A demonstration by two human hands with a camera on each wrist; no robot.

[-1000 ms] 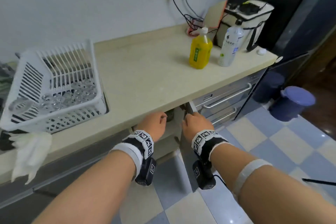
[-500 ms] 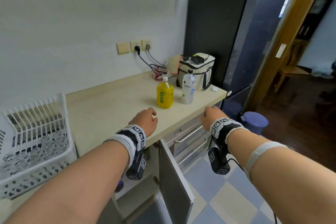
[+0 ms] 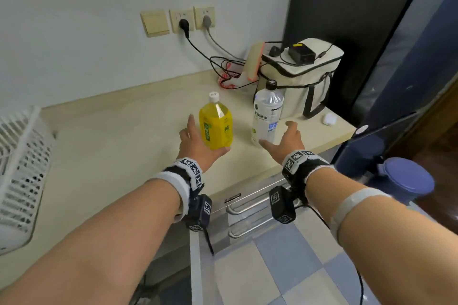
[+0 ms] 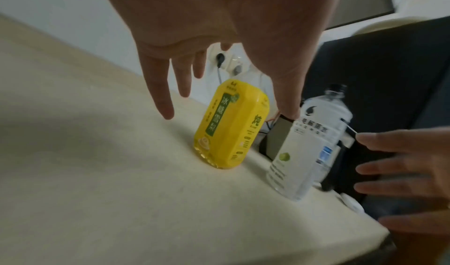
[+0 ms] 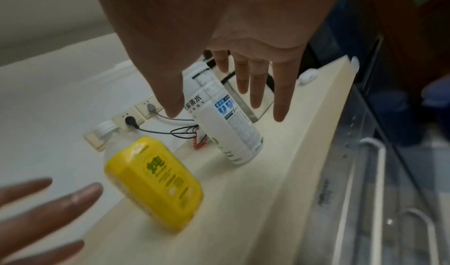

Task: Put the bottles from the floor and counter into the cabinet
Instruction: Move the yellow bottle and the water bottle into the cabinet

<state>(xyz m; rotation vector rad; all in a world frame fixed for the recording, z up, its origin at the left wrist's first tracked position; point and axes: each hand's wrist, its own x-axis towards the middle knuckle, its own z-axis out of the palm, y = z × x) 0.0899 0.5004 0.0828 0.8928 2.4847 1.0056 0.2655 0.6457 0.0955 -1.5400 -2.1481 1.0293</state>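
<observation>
bottles: two on the counter (image 3: 119,146), both upright, near the front edge and just beside each other w/ a gap between. yellow bottle (image 3: 216,126) on the left, clear bottle (image 3: 266,116) w/ white label and black cap on the right, cream bag (image 3: 301,77) right behind it. left hand (image 3: 195,146) is spread around the yellow one, fingers straight on its far-left side, thumb on the near side, not clamped; from the left wrist view there's visible air between fingers and label, so no contact afaict. right hand (image 3: 285,142) likewise splayed and relaxed, thumb toward the clear bottle, fingers on its right side, holding nothing. step in hand, imo: simultaneous two-hand grasp. to do it well: close each hand around the mid-body at label height, not the neck, so they don't tip. keep the thumbs out of the gap between the bottles so one doesn't knock the other. clear one is taller and narrower, prob tips easier; wrap it fully before lifting. lift straight up, then down to the cabinet door (image 3: 198,270), which stands open under the counter edge. cabinet interior not visible from here.
</observation>
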